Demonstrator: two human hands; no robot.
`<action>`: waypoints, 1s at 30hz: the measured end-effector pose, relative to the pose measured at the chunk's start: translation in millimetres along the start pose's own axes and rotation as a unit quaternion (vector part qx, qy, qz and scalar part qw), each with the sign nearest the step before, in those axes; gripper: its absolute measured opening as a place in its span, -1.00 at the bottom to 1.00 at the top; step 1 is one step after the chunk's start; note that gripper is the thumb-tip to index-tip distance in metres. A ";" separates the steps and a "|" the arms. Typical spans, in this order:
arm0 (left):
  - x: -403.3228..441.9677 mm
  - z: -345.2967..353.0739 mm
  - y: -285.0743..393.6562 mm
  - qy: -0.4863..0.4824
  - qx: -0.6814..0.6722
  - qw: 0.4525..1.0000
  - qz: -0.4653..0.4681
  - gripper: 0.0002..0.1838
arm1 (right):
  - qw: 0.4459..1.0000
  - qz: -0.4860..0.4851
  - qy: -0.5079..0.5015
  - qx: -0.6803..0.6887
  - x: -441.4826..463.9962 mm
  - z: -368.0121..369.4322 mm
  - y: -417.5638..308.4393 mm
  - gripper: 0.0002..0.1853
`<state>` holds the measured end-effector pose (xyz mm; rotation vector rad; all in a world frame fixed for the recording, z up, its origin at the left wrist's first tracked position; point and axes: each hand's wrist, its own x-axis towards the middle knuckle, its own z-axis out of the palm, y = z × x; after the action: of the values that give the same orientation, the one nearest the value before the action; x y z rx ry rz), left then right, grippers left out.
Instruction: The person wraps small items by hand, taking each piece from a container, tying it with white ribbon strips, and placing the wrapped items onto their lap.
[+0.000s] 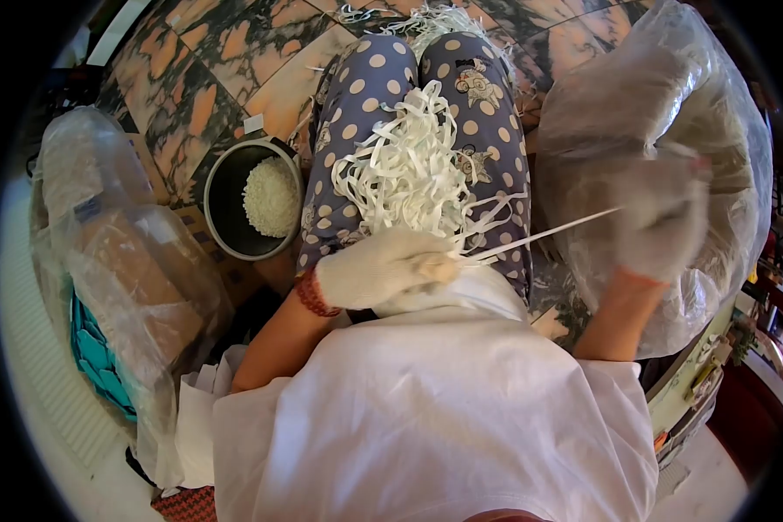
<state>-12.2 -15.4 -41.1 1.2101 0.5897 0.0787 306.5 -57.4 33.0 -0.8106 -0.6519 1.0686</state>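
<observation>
A tangled pile of narrow white straps (404, 170) lies across the lap on polka-dot trousers. My left hand (391, 270), in a pale knit glove, is closed at the near edge of this pile, pinching white straps at the fingertips. From there one thin white strap (552, 232) stretches tight, up and to the right, to my right hand (661, 217). That gloved hand is raised in front of the large plastic bag and smeared by motion; its fingers are unclear, but the strap ends in it.
At the left of the knees stands a dark metal-rimmed pot (210, 187) holding small white pieces (271, 198). A big clear plastic bag (600, 96) fills the right side. Another plastic bag (96, 165) with turquoise items (96, 357) beside it is on the left. More white straps (435, 22) lie beyond the knees.
</observation>
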 end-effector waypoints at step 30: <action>46.6 5.6 34.8 0.153 0.221 0.954 0.130 -0.49 | 0.855 0.019 -0.190 -0.482 -22.0 36.8 49.3 -0.82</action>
<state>38.6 9.5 -26.7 1.7268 0.7379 0.3783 245.2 -56.1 10.6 -1.4849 -1.5817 0.9075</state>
